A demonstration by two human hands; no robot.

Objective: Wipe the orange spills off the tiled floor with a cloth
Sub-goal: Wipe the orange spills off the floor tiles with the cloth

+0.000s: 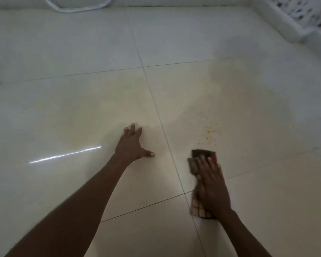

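- The person's right hand [212,184] lay flat, fingers straight, pressing a brown-and-orange checked cloth [199,158] onto the glossy cream tiled floor [63,108].
- Small orange spills [208,131] speckled the tile just beyond the cloth's far edge, not touching it.
- The left hand [132,143] was spread open, palm down on the neighbouring tile, fingers splayed.
- A white cord [78,8] looped near the far wall.

The right hand [212,184] presses a checked cloth [198,204] flat on the tiled floor [63,52], just below the orange spills [208,131]. The left hand [132,143] rests spread on the floor.
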